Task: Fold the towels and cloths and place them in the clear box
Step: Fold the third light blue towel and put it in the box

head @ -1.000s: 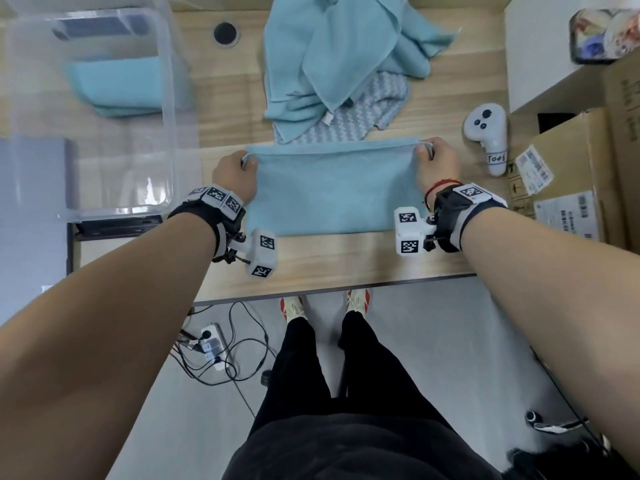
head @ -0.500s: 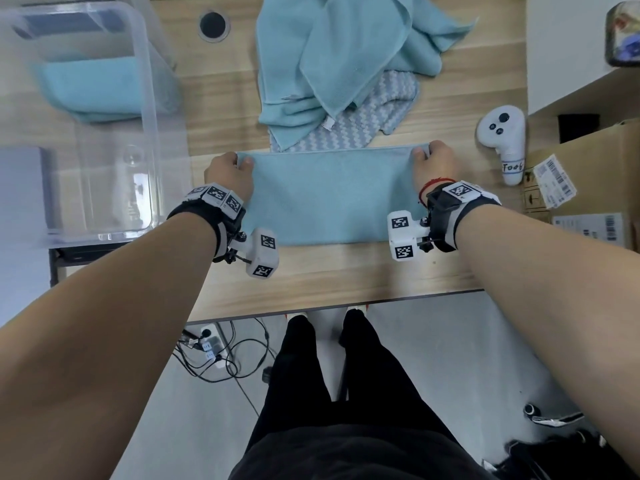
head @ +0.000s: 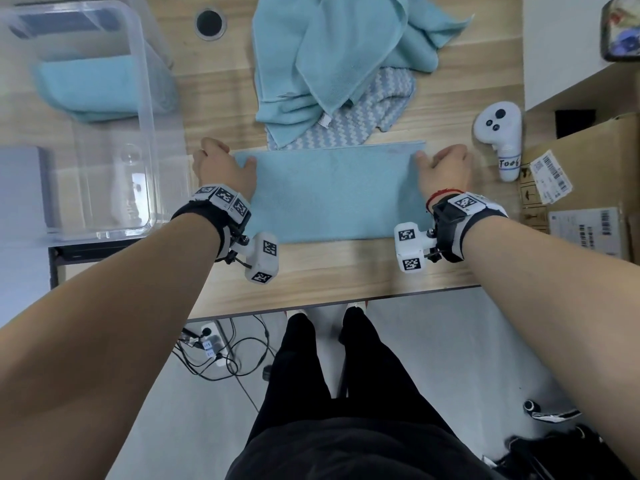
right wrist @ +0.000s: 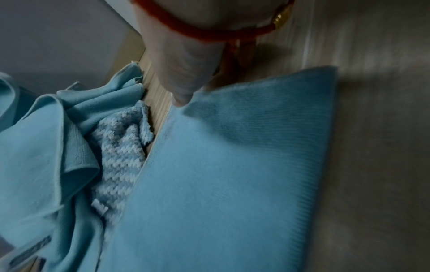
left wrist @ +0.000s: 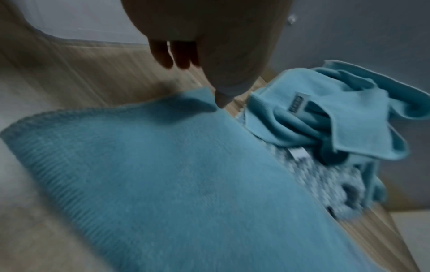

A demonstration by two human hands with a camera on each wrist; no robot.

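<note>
A light blue towel (head: 332, 192), folded into a flat rectangle, lies on the wooden table in front of me. My left hand (head: 221, 164) sits at its far left corner, the thumb (left wrist: 221, 99) pressing on the cloth while the fingers hang loose beside it. My right hand (head: 445, 166) mirrors this at the far right corner, with its thumb (right wrist: 182, 99) on the towel (right wrist: 232, 184). The clear box (head: 145, 98) stands at the left with one folded blue towel (head: 86, 88) inside. A heap of blue towels (head: 339, 53) over a zigzag cloth (head: 381, 109) lies just behind.
A white controller (head: 500, 133) lies right of my right hand, and a cardboard box (head: 588, 174) stands beyond it. A cable hole (head: 210, 22) is in the table at the back. The table's front edge (head: 346, 292) runs just below my wrists.
Both hands brought the towel's far edge down flat, let go of the corners they pinched, and slid slightly outward; the thumbs now rest on the cloth.
</note>
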